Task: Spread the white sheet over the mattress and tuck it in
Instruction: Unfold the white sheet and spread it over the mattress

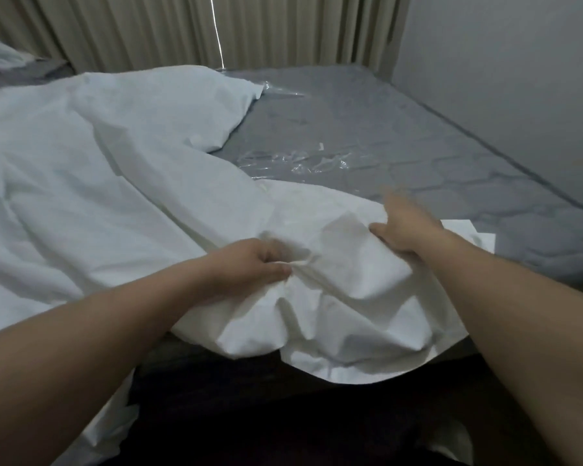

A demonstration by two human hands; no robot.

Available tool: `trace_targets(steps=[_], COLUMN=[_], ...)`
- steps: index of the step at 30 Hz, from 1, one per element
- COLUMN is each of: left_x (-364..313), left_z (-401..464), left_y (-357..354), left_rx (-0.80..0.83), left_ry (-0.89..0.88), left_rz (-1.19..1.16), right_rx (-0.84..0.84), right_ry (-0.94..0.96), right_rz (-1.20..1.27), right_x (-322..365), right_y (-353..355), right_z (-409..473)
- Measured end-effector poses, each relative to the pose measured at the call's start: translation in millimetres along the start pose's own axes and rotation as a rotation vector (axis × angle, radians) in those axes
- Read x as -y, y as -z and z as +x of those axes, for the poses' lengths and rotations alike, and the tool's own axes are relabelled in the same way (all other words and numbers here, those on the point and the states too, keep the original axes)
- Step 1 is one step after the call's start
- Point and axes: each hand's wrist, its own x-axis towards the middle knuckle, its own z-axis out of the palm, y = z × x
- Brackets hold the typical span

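We see the white sheet (108, 169) lying crumpled and creased, bunched in thick folds under our fingers (270, 260) and spreading away to their left, its near edge drooping off the bed just below them. Beyond and to the right of our fingers the grey quilted mattress (401, 136) lies bare, flat, with glossy clear plastic over it.

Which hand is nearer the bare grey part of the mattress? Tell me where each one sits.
Right. The right hand grips the sheet at its edge, right beside the bare mattress. The left hand holds a bunched fold farther in, with sheet between it and the grey.
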Motion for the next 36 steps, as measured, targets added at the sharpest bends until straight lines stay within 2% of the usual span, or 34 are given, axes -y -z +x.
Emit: trace_targets(steps=[1, 3, 6, 8, 11, 13, 17, 20, 22, 24, 26, 28, 31, 33, 34, 36], left_x=[-1, -4, -9, -22, -54, -74, -101, -110, -117, -125, -129, -127, -114, -114, -118, -134], left_z=[3, 10, 14, 14, 18, 23, 22, 19, 16, 16, 13, 6, 4, 7, 9, 12], left_y=[1, -2, -13, -19, -19, -24, -50, -67, -70, -71, -76, -89, -103, -97, -89, -66], left_rx=[0.003, 0.109, 0.337, 0.36, 0.227, 0.128, 0.191, 0.169, 0.139, 0.195, 0.276, 0.309, 0.175, 0.136, 0.138, 0.052], left_ry=[0.013, 0.035, 0.105, 0.164, 0.181, 0.168, 0.117, 0.015, -0.015, 0.01, 0.044, 0.027, -0.135, -0.176, -0.161, -0.135], left_rz=[-0.047, -0.012, 0.324, 0.41, 0.372, 0.346, 0.471, 0.762, 0.822, 0.769, 0.725, 0.85, 1.019, 0.96, 0.897, 0.672], right_rx=[0.06, 0.086, 0.174, 0.17, -0.02, -0.165, -0.345, -0.248, -0.117, -0.029, 0.061, 0.186, 0.3, 0.229, 0.124, -0.22], right_ry=[-0.003, 0.04, 0.118, 0.046, -0.139, -0.258, -0.356, -0.382, -0.322, -0.218, -0.174, -0.221, -0.309, -0.314, -0.319, -0.393], right_rz=[-0.033, -0.081, -0.066, 0.036, 0.219, 0.186, 0.159, 0.123, 0.149, 0.288, 0.558, 0.76, 0.837, 0.723, 0.61, 0.331], right_x=[-9, -25, -51, -78, -131, -162, -188, -203, -210, -207, -204, -202, -199, -199, -200, -203], right_y=[-5, -6, 15, 42, 73, 82, 83, 66, 55, 56, 63, 67, 73, 80, 84, 93], right_z=[2, -1, -3, -3, 4, 5, -11, -20, -27, -44, -62, -74, -83, -79, -74, -60])
